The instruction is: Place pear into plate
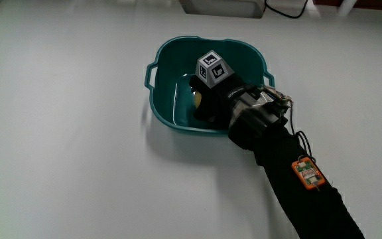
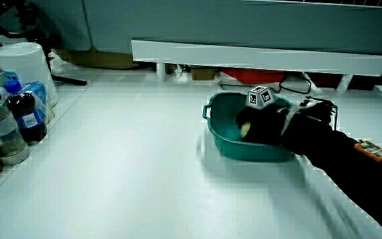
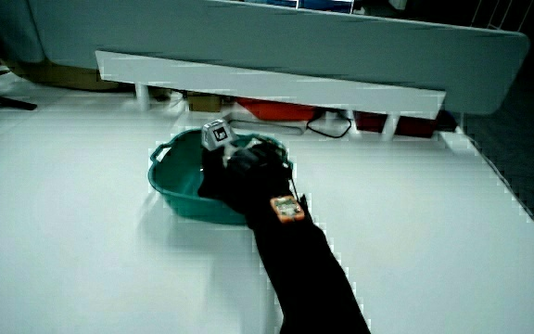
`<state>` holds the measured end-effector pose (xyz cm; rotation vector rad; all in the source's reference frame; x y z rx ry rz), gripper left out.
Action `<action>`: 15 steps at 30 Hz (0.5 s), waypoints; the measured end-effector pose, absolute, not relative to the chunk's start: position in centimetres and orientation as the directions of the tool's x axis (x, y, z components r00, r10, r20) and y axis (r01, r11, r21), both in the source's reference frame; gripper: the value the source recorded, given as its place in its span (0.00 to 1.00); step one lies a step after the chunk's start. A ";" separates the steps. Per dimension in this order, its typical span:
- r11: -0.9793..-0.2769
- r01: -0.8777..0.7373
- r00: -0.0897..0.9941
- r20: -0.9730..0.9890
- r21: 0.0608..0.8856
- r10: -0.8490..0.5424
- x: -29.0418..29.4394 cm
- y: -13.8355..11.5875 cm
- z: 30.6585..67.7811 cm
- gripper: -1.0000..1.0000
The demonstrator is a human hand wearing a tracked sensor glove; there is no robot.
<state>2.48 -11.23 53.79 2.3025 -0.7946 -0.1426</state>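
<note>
Teal basin (image 1: pixel 168 99) | hand (image 1: pixel 212 93) inside, on pear (image 1: pixel 197 99) | bottles (image 2: pixel 8 116) well apart

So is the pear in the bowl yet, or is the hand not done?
Nearly done. The hand is down inside the teal basin, and a bit of the yellowish pear peeks out under its fingers, so the pear has reached the basin. In hand: the grip on it. Left: let go and lift the hand out.
</note>
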 end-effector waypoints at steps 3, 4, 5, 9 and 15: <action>-0.557 -0.495 0.808 0.117 0.667 -0.577 2.7 -11.1 54.6 0.50; -0.560 -0.492 0.812 0.120 0.667 -0.571 2.8 -11.1 54.8 0.50; -0.576 -0.492 0.813 0.108 0.653 -0.572 2.8 -11.1 54.4 0.50; -0.571 -0.488 0.816 0.113 0.660 -0.567 2.7 -11.2 54.6 0.50; -0.578 -0.497 0.815 0.119 0.648 -0.567 2.9 -10.8 54.8 0.46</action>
